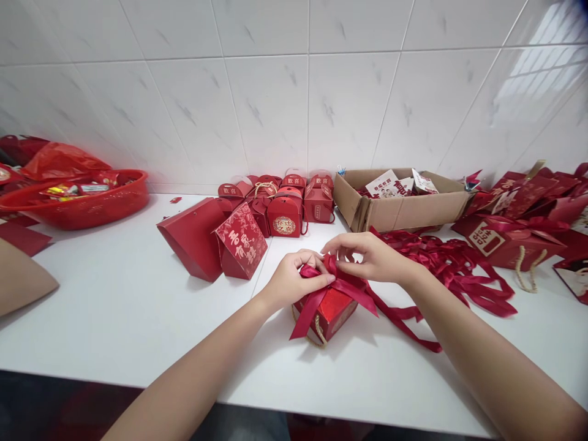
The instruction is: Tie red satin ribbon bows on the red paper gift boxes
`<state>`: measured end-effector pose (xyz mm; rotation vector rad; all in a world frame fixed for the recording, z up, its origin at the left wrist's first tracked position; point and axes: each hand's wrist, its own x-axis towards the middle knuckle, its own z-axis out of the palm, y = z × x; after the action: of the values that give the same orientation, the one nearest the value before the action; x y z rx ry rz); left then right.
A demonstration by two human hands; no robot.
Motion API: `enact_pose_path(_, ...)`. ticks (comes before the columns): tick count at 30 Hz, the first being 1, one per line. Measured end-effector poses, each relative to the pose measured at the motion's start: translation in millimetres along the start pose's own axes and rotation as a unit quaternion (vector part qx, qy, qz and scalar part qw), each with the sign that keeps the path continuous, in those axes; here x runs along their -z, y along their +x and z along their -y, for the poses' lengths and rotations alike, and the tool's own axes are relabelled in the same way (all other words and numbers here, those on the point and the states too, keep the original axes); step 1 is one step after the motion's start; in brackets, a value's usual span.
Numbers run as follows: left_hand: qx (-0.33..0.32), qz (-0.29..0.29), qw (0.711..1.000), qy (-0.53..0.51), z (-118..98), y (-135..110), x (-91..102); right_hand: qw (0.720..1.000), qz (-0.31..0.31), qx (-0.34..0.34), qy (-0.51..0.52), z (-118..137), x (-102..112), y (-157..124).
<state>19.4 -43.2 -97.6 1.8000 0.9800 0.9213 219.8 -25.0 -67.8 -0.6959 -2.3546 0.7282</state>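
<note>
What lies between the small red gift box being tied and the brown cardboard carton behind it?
The right hand and loose red satin ribbons on the white table, per the head view.

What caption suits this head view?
Left hand and right hand pinch a dark red satin ribbon bow atop a red cardboard box.

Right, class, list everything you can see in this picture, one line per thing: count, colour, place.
gift box: one, red, table front, under the hands
ribbon bow: one, dark red, on top of the gift box
loose ribbons: a heap, dark red, right of the gift box
cardboard box: one, brown, by the wall
small boxes: several, red, by the wall, centre
tipped bags: two, red, left of centre
gift bags: several, red, far right
basket: one, red, far left
table: one, white
left hand: one, grip closed on the ribbon bow
right hand: one, pinching the ribbon bow
</note>
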Motion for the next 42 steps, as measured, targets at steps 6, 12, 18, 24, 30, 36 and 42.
enact_pose_path(6, -0.001, 0.001, 1.0, -0.007, 1.2, -0.6, 0.2, 0.999, -0.026, 0.018, -0.035, -6.9, -6.9, 0.9)
enact_pose_path(12, -0.004, -0.001, 1.0, -0.013, 0.1, 0.4, -0.4, 0.992, -0.045, 0.056, -0.1, -12.8, -3.9, -0.4)
enact_pose_path(18, -0.006, 0.004, 1.0, -0.01, -0.6, 0.7, 0.1, 0.999, 0.001, 0.018, -0.035, -4.0, 1.9, -0.1)
enact_pose_path(24, -0.007, 0.004, 1.0, -0.016, -0.4, 0.0, 0.3, 0.997, -0.021, 0.001, -0.074, -6.7, -5.4, 0.6)
enact_pose_path(30, 0.001, -0.003, 1.0, -0.005, -1.9, 0.7, -1.1, 0.989, -0.055, 0.011, -0.137, -9.6, -3.8, -1.7)
enact_pose_path(36, 0.0, -0.002, 1.0, 0.0, -2.2, 0.7, -0.7, 0.981, -0.038, 0.006, -0.188, -12.3, -0.5, -2.8)
enact_pose_path(42, 0.005, 0.0, 1.0, 0.014, -3.1, 1.6, 0.2, 0.98, -0.039, 0.014, -0.195, -19.4, 2.6, -4.5)
